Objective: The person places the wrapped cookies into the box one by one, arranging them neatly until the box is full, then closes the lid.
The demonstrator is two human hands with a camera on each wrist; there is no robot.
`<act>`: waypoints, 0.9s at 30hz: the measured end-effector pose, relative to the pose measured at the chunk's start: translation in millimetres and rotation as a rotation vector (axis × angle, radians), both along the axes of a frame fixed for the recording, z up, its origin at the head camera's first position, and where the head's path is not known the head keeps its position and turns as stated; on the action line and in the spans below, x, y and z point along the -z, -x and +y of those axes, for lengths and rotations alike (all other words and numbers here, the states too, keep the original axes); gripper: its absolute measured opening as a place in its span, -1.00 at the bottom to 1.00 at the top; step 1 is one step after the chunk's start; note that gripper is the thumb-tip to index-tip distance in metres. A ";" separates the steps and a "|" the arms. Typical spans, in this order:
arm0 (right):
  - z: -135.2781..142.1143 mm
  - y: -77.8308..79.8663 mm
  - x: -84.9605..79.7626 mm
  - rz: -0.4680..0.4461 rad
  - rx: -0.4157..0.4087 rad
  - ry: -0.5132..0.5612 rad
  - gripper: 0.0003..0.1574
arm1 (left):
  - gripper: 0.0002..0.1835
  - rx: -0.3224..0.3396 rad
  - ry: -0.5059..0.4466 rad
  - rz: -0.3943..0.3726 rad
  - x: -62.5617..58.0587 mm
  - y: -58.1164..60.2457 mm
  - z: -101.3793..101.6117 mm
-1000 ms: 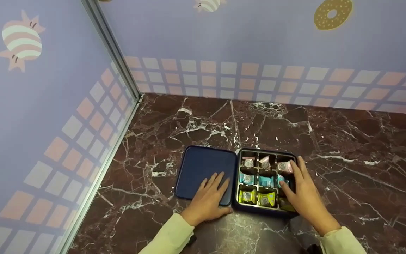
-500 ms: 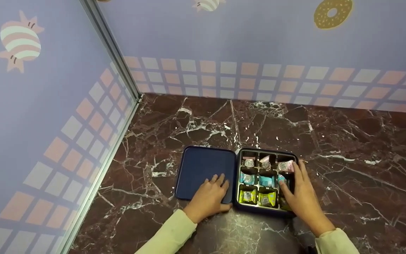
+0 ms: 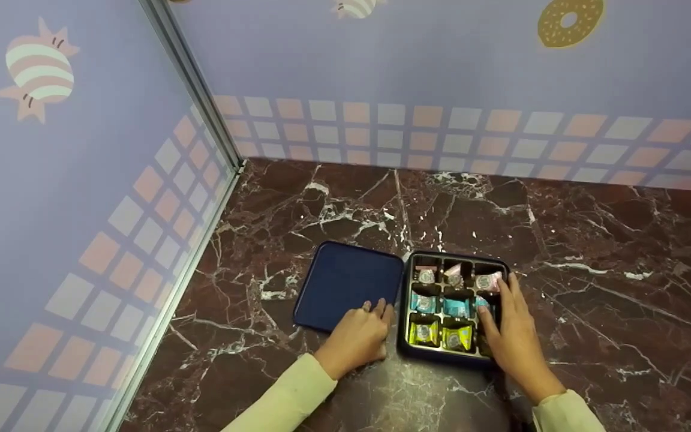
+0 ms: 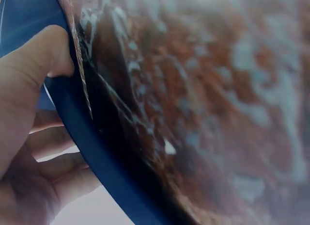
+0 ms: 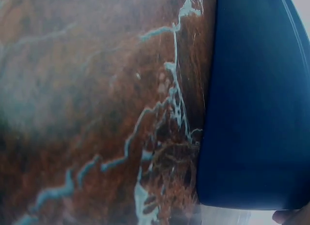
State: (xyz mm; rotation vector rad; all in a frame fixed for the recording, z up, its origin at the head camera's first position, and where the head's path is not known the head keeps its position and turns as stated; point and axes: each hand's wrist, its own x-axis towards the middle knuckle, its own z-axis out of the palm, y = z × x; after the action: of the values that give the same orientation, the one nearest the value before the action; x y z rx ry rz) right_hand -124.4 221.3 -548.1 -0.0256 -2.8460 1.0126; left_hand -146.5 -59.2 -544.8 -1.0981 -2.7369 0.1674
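Note:
A dark blue tin [image 3: 450,358] lies on the marble tabletop, its gold divided insert holding wrapped candies. Pink candies [image 3: 454,276] fill the back row, blue ones [image 3: 456,307] the middle and yellow-green ones [image 3: 457,338] the front. My right hand [image 3: 516,339] rests along the tin's right side, fingers fairly straight at the rim and thumb over the right-hand compartments. It hides part of the front-right compartment. Left of the tin is its flat blue lid [image 3: 345,282]. My left hand [image 3: 357,336] pinches the lid's near edge, thumb on one face and fingers behind, as the left wrist view shows.
The brown marble tabletop [image 3: 273,240] spreads around the tin. A patterned lilac wall [image 3: 441,66] closes off the back, and another [image 3: 99,198] stands at the left, joined by a metal corner strip [image 3: 192,84].
My left hand has gone from lying spread over the lid to gripping its near edge. The lid has turned slightly, its near-left corner shifting away. My right hand has barely moved at the tin.

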 end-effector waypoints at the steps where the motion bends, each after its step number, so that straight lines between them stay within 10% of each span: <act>1: 0.3 0.0 0.1 -0.005 -0.001 -0.001 -0.18 | -0.34 -0.001 0.001 0.009 0.2 -0.7 -0.5; 9: 2.0 0.0 3.1 -0.009 0.000 0.007 -0.16 | -0.50 -0.040 -0.051 0.130 0.3 -3.6 -4.2; 27: 1.6 -1.8 1.4 -0.033 0.003 0.039 -0.15 | -0.35 -0.095 -0.484 0.383 -37.4 6.3 -16.8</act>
State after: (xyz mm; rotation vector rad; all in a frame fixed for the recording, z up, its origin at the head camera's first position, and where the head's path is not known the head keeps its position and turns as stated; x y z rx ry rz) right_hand -122.6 222.9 -549.5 -0.0509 -2.8546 1.0773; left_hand -152.8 -76.0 -507.5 -0.7159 -2.3097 -0.2382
